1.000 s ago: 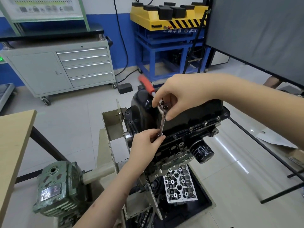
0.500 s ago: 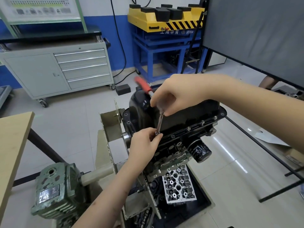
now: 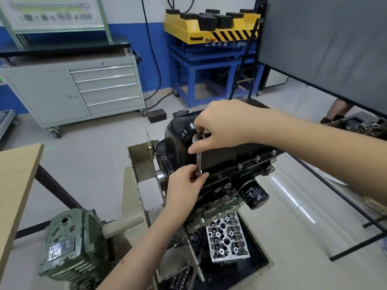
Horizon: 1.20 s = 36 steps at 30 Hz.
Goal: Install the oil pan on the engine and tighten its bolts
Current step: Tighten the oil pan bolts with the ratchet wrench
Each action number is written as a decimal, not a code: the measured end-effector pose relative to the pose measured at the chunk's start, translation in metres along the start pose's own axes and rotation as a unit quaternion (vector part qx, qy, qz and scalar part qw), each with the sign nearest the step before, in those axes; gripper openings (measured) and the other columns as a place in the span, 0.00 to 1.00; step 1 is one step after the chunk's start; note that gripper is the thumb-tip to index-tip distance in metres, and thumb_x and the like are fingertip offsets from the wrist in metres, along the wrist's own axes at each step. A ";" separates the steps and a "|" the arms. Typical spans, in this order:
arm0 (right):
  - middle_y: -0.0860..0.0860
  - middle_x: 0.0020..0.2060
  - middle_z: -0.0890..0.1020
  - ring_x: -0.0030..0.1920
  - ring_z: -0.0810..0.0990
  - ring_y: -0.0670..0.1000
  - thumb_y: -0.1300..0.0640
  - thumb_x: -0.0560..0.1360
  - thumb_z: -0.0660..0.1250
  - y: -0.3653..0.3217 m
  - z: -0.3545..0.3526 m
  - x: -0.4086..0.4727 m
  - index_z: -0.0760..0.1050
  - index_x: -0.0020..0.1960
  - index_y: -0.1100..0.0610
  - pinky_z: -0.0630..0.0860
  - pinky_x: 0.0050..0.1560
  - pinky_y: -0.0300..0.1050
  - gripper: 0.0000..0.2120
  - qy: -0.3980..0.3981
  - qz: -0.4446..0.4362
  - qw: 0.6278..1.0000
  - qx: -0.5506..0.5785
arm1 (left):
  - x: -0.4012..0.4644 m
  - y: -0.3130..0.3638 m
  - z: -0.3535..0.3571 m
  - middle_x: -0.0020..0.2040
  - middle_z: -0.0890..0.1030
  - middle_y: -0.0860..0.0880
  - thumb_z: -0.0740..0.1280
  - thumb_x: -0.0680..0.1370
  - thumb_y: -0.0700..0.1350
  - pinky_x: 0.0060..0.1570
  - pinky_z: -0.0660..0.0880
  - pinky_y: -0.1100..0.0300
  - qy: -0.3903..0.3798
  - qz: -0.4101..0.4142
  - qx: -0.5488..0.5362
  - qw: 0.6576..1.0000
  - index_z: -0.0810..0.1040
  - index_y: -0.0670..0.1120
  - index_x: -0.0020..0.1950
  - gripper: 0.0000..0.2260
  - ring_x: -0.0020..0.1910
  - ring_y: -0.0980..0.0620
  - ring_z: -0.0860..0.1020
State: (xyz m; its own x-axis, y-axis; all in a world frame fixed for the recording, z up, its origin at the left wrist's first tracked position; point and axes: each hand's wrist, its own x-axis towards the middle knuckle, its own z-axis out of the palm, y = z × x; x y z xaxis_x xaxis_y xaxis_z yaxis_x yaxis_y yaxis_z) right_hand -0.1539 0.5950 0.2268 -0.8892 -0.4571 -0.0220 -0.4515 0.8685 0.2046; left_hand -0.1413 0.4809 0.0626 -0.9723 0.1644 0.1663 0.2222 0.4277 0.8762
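Observation:
The black oil pan [image 3: 180,141] sits on top of the inverted engine [image 3: 234,176] held in a stand. A row of bolts [image 3: 258,157] shows along the pan's front flange. My right hand [image 3: 222,126] grips the head of a ratchet wrench [image 3: 198,139] above the flange; its handle is hidden behind the hand. A steel extension [image 3: 198,162] runs straight down from the ratchet head to the flange. My left hand [image 3: 185,185] pinches the lower end of that extension at a flange bolt. A black oil filter [image 3: 254,195] juts out below the flange.
A green gearbox [image 3: 69,248] drives the stand's shaft at lower left. A wooden tabletop [image 3: 14,189] is at far left. A cylinder head [image 3: 227,239] lies in the tray underneath. Behind stand a grey drawer cabinet [image 3: 73,91] and a blue-and-yellow rack [image 3: 211,49]. A black-framed board [image 3: 326,49] is at right.
The ratchet's red handle, which pointed up and left before, has swung behind my right hand and is out of sight. My left hand stays at the extension's lower end.

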 end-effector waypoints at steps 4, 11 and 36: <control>0.39 0.31 0.68 0.32 0.68 0.40 0.46 0.72 0.66 0.009 -0.008 -0.005 0.77 0.53 0.52 0.65 0.36 0.39 0.14 -0.031 -0.043 0.996 0.078 | -0.001 0.001 0.001 0.36 0.80 0.58 0.70 0.72 0.45 0.42 0.72 0.71 0.019 -0.002 -0.018 1.000 0.80 0.51 0.41 0.01 0.40 0.61 0.78; 0.39 0.38 0.72 0.36 0.70 0.39 0.51 0.71 0.70 0.018 -0.011 0.003 0.73 0.63 0.46 0.64 0.36 0.31 0.21 -0.061 -0.076 0.989 0.111 | 0.003 0.001 -0.003 0.37 0.82 0.54 0.67 0.75 0.45 0.42 0.74 0.64 -0.017 0.036 0.028 0.999 0.82 0.46 0.45 0.05 0.39 0.57 0.79; 0.47 0.23 0.78 0.29 0.79 0.46 0.35 0.68 0.63 0.010 -0.004 0.016 0.77 0.45 0.57 0.73 0.33 0.38 0.24 -0.050 -0.013 0.996 0.067 | 0.000 -0.003 -0.006 0.37 0.78 0.54 0.66 0.75 0.48 0.45 0.72 0.57 -0.014 0.046 0.074 0.996 0.80 0.47 0.44 0.06 0.43 0.52 0.75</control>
State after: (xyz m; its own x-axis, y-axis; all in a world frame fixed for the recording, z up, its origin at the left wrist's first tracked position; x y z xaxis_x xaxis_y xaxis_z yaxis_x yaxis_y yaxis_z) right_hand -0.1722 0.5952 0.2323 -0.8767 -0.4646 -0.1246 -0.4748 0.8773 0.0696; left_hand -0.1427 0.4743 0.0622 -0.9453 0.2332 0.2281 0.3206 0.5362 0.7808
